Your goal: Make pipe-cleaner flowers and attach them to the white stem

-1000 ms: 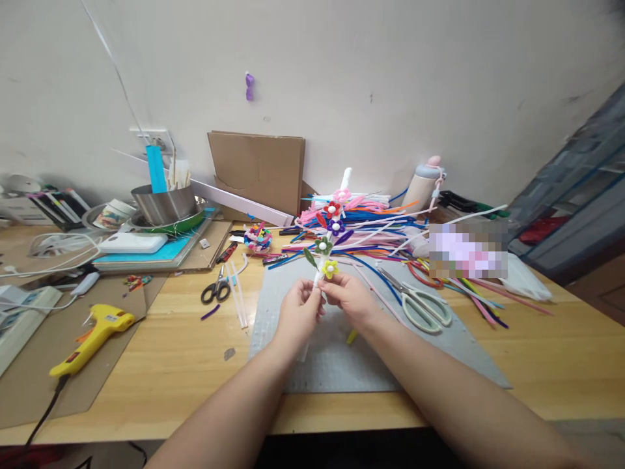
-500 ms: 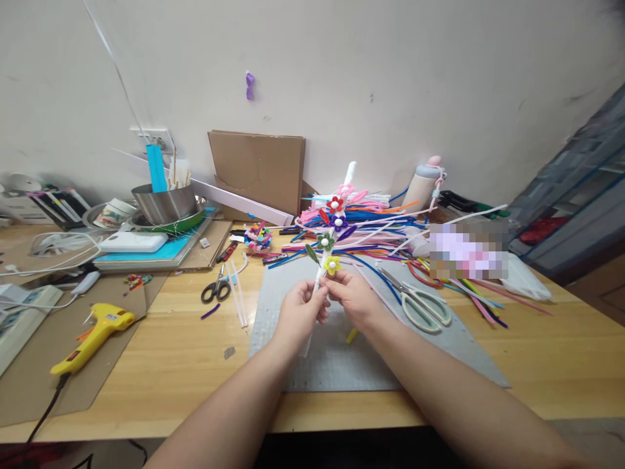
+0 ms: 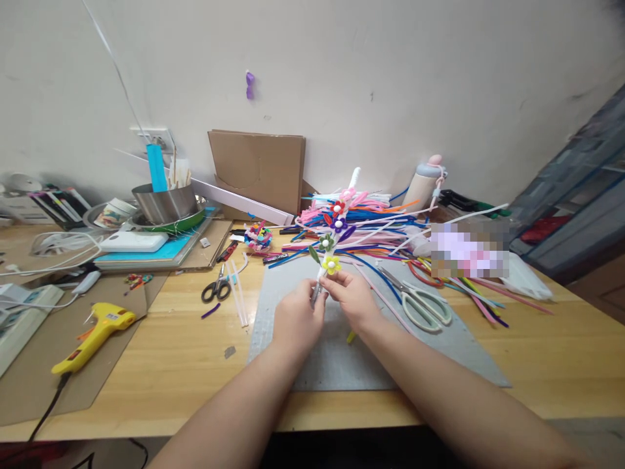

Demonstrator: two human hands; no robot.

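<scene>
Above the grey mat [image 3: 303, 365], both hands grip a white fuzzy flower stem [image 3: 356, 177] near its lower end. It leans away from me, top to the right. Small pipe-cleaner flowers run along it: a pink one, a red one [image 3: 338, 208], a purple one [image 3: 338, 224], a green one [image 3: 326, 243] and, lowest, a yellow one [image 3: 331, 264]. My left hand [image 3: 300, 316] is closed around the bottom of the stem. My right hand [image 3: 350, 294] pinches it just below the yellow flower. A short yellow piece [image 3: 351, 336] lies on the mat beneath my right wrist.
Behind the flower stem lies a heap of coloured pipe cleaners [image 3: 381, 228]. Large scissors [image 3: 424, 309] rest on the mat at right, small black scissors [image 3: 215, 288] to the left. A yellow glue gun [image 3: 95, 335] lies on cardboard at far left. A bottle [image 3: 424, 185] stands behind.
The flower stem leans further right and its top has dropped slightly. My left hand has turned, so its fingers are now more hidden behind its back.
</scene>
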